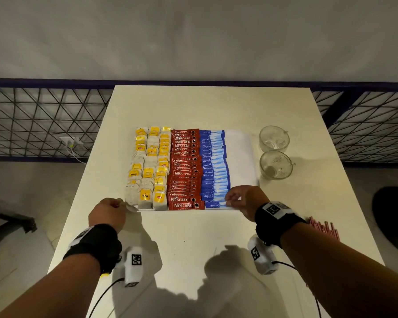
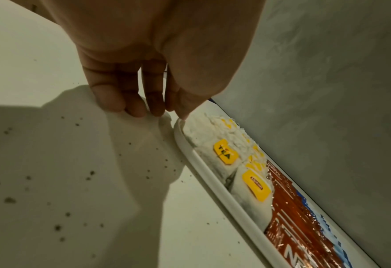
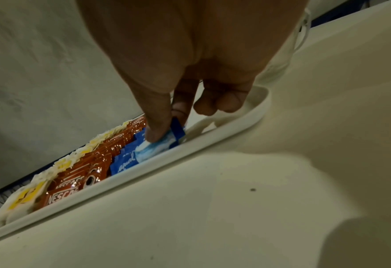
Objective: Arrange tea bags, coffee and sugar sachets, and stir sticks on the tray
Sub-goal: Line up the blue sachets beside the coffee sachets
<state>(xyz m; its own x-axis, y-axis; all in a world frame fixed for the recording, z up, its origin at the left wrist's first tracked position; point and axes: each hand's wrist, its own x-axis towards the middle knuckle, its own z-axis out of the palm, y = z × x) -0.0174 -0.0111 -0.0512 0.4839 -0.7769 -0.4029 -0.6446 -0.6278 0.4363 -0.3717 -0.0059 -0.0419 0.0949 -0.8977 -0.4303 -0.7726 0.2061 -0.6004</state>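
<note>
White tray point(image 1: 240, 154) sits mid-desk point(image 1: 211, 106): tea bags point(image 1: 147, 166) left, red Nescafe coffee sachets point(image 1: 185, 168) middle, blue sugar sachets point(image 1: 213, 168) right, far-right strip bare. My left hand point(image 1: 108, 213) pinches the tray's near-left corner, fingers curled over the rim. My right hand point(image 1: 245, 200) pinches the nearest blue sachet point(image 3: 157, 146) (thumb on top) at the near edge. Stir sticks point(image 1: 323, 228) lie on the desk off the tray, near my right wrist. Two glass cups point(image 1: 275, 152) stand just right of the tray.

head view overhead; wrist views low (shared tray point(image 1: 239, 157) edge)
</note>
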